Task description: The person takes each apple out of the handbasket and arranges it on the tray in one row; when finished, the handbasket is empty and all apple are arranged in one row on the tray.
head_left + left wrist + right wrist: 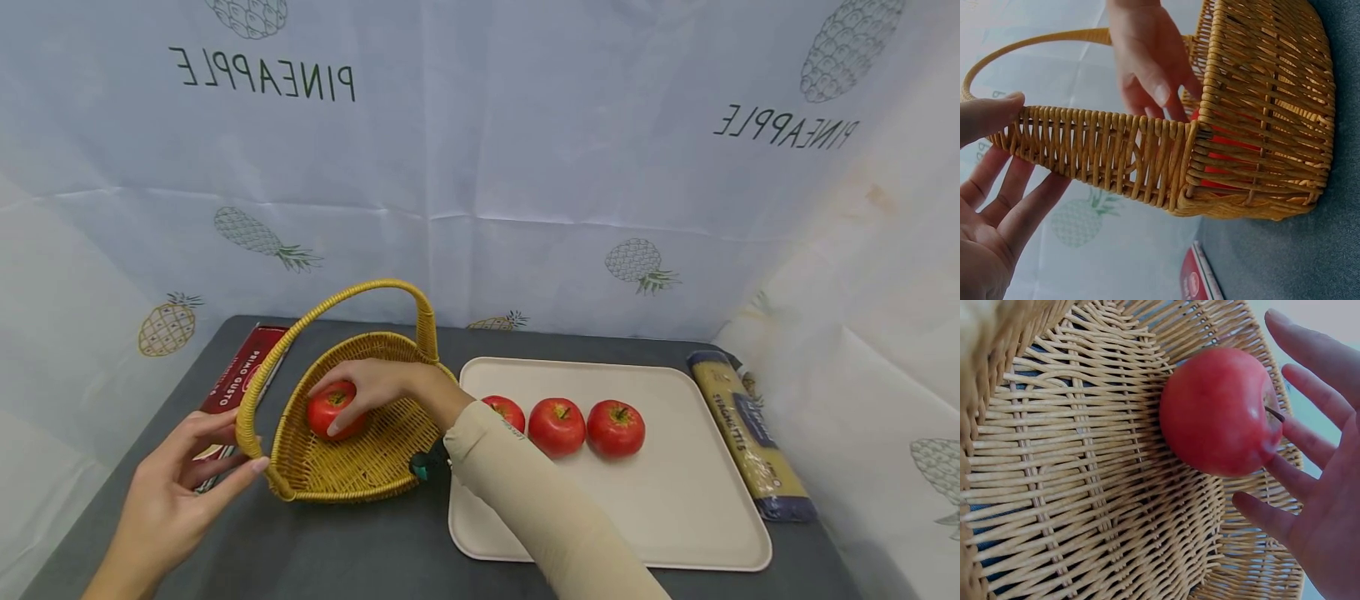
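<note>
A yellow wicker basket (393,433) with a tall arched handle (1094,140) stands on the left of the table. My left hand (176,483) pinches the base of the handle, thumb on one side and fingers on the other. Inside the basket, at its left end, sits a red apple (1219,412) with a dark stem. My right hand (375,387) reaches into the basket over this apple. Its fingers are spread loosely beside the apple in the right wrist view; whether any fingertip touches it, I cannot tell.
Right of the basket lies a beige tray (697,500) bearing three red apples (557,427), one partly behind my right sleeve. A spaghetti packet (750,437) lies beyond the tray's right edge. A red box (243,371) is behind the basket's left side. Pineapple-print cloth hangs behind.
</note>
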Motion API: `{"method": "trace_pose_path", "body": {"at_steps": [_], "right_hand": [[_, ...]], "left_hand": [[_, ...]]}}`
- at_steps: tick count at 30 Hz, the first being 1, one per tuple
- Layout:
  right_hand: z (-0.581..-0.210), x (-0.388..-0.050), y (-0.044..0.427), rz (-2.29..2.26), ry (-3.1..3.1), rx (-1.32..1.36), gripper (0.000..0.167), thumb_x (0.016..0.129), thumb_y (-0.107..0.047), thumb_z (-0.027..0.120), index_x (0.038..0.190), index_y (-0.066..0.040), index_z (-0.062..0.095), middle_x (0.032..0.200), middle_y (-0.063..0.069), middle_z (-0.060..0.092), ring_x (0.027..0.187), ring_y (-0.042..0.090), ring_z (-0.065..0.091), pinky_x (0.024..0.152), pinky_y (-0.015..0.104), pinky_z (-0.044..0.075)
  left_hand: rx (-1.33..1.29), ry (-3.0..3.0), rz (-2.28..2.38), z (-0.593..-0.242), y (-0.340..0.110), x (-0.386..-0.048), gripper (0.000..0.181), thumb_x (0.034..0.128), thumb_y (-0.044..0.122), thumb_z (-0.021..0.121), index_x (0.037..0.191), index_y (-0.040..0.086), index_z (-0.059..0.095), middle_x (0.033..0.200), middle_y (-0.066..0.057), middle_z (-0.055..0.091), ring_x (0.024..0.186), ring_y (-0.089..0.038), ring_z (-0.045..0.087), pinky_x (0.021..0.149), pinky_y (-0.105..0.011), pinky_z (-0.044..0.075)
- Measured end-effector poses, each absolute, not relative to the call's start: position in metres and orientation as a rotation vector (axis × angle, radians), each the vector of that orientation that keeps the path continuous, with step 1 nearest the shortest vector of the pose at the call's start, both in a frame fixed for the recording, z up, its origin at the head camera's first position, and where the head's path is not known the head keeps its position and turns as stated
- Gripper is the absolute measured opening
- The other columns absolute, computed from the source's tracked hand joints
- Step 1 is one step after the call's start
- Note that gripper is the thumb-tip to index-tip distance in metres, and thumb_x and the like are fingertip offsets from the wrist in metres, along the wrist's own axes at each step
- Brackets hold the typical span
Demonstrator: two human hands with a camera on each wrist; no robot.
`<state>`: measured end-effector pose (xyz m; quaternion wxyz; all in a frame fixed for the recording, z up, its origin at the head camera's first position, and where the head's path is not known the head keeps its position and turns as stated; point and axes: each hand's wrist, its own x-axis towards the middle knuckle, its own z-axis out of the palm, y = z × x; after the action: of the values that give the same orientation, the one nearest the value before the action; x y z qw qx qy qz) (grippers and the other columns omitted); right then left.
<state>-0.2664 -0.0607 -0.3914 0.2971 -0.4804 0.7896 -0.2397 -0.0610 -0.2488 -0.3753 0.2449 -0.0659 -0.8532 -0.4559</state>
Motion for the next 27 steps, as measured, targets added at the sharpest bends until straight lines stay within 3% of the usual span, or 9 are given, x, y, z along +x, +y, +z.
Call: {"method": "trace_pose_path", "body": {"at_steps": [13,27], "right_hand": [[-0.395,-0.264,-0.064,-0.553,2.133,-1.292,0.063,0.087,-0.038,0.081,0.145,-0.024,0.059,0.149,-0.002,0.051,0.132,0.008,0.046,0.104,0.015,0.045],[-0.395,-0.264,-0.054,-0.529,2.094,-1.248,0.055,0.086,-0.026,0.081,0.139,-0.024,0.065,0.140,0.003,0.052,0.119,0.009,0.045,0.090,0.016,0.049]], "left_hand": [[-0.160,-2.348,-1.243,-0.376,-0.249,-0.061,0.064,0.0697,-0.021,0.081,0.129,-0.003,0.062,0.109,0.017,0.061,0.098,0.010,0.064,0.077,-0.003,0.057],[-0.159,-2.351,-1.243,-0.376,-0.250,-0.061,0.065,0.0692,-0.024,0.080,0.129,-0.005,0.061,0.111,0.017,0.062,0.096,0.008,0.065,0.076,-0.005,0.057]]}}
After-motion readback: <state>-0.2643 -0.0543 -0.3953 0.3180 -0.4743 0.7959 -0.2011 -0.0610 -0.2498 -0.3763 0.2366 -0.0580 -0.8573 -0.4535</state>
